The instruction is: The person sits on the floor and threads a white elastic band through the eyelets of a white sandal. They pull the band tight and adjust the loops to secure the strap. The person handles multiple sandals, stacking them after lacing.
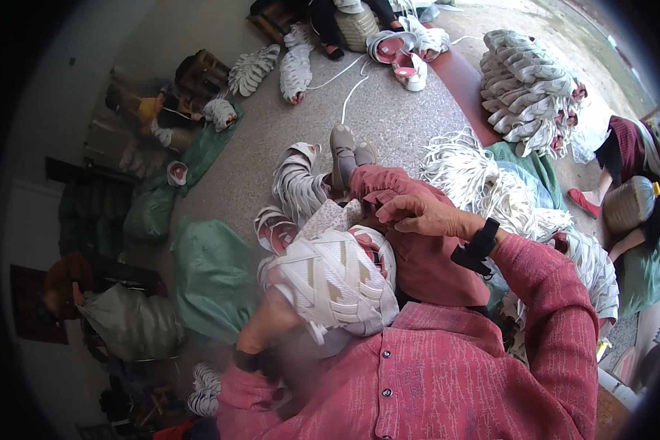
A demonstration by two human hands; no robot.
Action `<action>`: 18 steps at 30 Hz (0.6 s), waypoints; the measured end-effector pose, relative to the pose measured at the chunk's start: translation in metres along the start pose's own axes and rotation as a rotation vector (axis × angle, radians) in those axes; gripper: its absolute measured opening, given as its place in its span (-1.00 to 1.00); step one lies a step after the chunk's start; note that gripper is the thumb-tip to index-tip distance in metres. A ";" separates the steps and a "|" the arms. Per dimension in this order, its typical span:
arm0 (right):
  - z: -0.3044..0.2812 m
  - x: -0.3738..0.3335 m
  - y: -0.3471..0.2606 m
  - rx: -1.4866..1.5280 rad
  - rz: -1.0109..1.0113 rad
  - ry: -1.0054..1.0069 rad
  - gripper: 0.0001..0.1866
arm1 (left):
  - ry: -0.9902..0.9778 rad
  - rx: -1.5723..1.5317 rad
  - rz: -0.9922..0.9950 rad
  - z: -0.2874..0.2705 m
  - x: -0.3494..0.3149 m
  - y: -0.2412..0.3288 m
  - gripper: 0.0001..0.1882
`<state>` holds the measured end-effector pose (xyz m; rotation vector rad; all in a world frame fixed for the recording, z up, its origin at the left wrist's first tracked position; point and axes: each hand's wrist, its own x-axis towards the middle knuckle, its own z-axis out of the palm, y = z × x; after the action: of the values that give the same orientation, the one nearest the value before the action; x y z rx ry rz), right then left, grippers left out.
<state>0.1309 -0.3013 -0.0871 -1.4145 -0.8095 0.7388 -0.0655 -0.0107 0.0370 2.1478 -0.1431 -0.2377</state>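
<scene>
A white sneaker [342, 282] with flat white laces crossing over its upper rests on my lap. My left hand [277, 312] is closed around its left side; this area is hazy, and some of the fingers are hidden. Above my right thigh, apart from the sneaker, is my right hand [416, 214]. Its fingers are bent in toward the thumb, and whatever they may pinch is too small to tell. A patterned cloth [330, 218] lies just beyond the sneaker.
Stacked white shoe uppers [301, 180] stand beside my feet. A heap of white laces [466, 169] lies to my right, near a tall shoe pile [524, 92]. Green sacks [216, 275] are at left. Other people sit nearby, one beside a big plastic jug [631, 205].
</scene>
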 end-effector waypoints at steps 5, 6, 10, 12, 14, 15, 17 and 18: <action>-0.006 0.009 -0.003 -0.182 -0.013 -0.017 -0.59 | 0.507 -0.677 -0.224 -0.061 -0.069 -0.076 -0.31; -0.002 0.013 -0.005 -0.235 -0.034 -0.046 -0.56 | 0.592 -0.757 -0.235 -0.067 -0.076 -0.082 -0.29; 0.018 0.032 -0.026 -0.557 0.020 -0.210 -0.25 | 0.523 -0.663 -0.156 -0.084 -0.102 -0.092 -0.25; 0.029 0.040 -0.015 -0.791 0.077 -0.281 -0.16 | 0.434 -0.618 -0.150 -0.083 -0.108 -0.093 -0.22; 0.037 0.051 0.005 -0.867 0.078 -0.281 -0.09 | 0.355 -0.565 -0.206 -0.082 -0.105 -0.085 -0.22; 0.039 0.055 0.003 -0.832 0.140 -0.298 -0.11 | 0.320 -0.540 -0.273 -0.079 -0.104 -0.078 -0.25; 0.044 0.061 -0.004 -0.786 0.234 -0.314 -0.17 | 0.259 -0.472 -0.351 -0.072 -0.104 -0.064 -0.30; 0.047 0.061 -0.007 -0.772 0.269 -0.306 -0.22 | 0.259 -0.462 -0.349 -0.067 -0.103 -0.058 -0.30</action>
<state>0.1241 -0.2247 -0.0776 -2.1621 -1.2378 0.9097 -0.1504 0.0959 0.0374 1.7094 0.4035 -0.1692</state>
